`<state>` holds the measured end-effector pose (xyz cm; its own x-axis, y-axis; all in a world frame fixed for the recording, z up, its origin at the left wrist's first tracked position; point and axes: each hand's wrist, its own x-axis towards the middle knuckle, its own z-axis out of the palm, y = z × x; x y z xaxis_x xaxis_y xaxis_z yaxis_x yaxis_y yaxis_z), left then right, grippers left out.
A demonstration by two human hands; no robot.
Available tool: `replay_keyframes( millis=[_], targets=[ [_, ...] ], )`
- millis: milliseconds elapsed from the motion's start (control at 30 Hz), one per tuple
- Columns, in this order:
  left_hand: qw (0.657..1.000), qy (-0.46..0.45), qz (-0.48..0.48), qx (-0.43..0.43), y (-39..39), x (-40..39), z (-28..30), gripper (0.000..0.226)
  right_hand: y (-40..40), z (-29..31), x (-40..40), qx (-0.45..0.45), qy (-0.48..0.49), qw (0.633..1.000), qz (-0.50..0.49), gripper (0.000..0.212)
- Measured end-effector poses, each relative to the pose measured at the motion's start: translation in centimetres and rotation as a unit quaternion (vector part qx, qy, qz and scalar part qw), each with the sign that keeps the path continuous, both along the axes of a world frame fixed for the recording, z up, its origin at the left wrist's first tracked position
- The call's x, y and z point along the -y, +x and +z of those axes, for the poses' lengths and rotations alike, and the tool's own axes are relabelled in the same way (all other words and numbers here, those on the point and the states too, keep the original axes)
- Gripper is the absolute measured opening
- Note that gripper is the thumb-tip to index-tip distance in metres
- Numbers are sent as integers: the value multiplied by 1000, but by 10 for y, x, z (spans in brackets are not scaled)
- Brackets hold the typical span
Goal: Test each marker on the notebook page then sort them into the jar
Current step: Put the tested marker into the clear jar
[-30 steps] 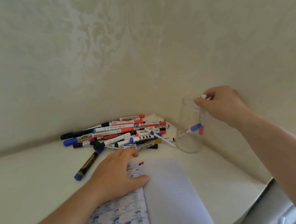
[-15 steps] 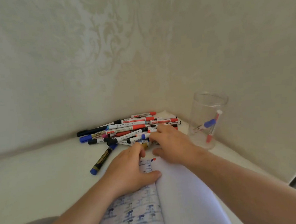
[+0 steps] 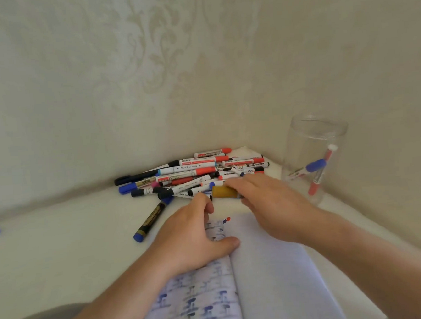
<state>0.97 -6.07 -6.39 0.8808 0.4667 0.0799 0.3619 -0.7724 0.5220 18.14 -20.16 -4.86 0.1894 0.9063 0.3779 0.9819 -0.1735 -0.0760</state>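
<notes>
The notebook point(image 3: 275, 279) is lain open on the table point(image 3: 61, 244) and held flat by the left hand point(image 3: 192, 237), fingers straight on the scribbled left page. A gold marker point(image 3: 223, 191) at the near edge of the pile point(image 3: 193, 175) is pinched by the curled fingers point(image 3: 238, 182) of the right hand point(image 3: 275, 204) (its far end is hidden). Two markers, one blue-capped point(image 3: 309, 167) and one red point(image 3: 321, 174), are seen leaning inside the clear jar point(image 3: 300, 138) at the right, near the wall
</notes>
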Motion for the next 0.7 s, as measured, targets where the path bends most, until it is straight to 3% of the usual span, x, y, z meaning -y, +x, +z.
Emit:
replay_keyframes(
  millis=[133,333,533,600,700],
  targets=[
    [999,-7,-4,33,0,-1,-2,65,-2,-14,-2,26,-41,999,13,56],
    [994,28,-49,92,-6,-5,-6,24,0,-27,-3,80,36,996,12,50],
    [991,24,-59,120,-8,-4,-8,21,-5,-22,0,49,29,998,26,54],
    [989,15,-57,132,-9,-2,-9,13,-7,-16,3,1,25,1000,-17,61],
    [989,28,-66,129,-8,-1,-8,23,-13,-11,8,-40,56,996,-53,56]
  ],
)
